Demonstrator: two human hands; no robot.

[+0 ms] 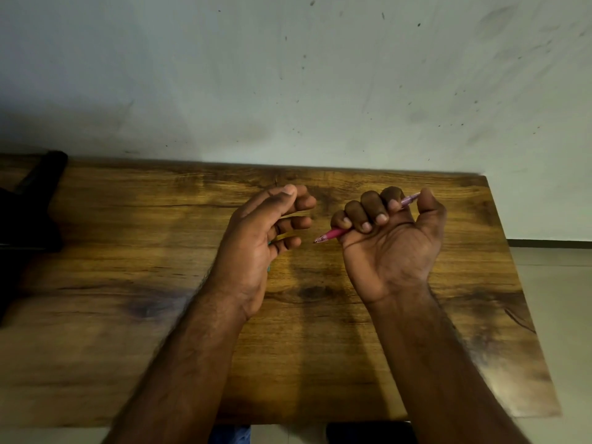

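Note:
My right hand (389, 241) is raised above the wooden table (128, 315), palm toward me, and grips a pink pen (333, 233) in its fist. The pen's tip points left and its paler rear end sticks out by the thumb. My left hand (256, 241) hovers just left of the pen tip with its fingers half curled toward the right hand. Two slivers of something teal (269, 268) show at the edge of its palm; the hand hides the rest.
The table stands against a pale, scuffed wall (288, 75). A dark object (32, 213) sits at the table's far left. The table's right edge drops to a light floor (563, 315). Blue cloth (230, 435) shows below the near edge.

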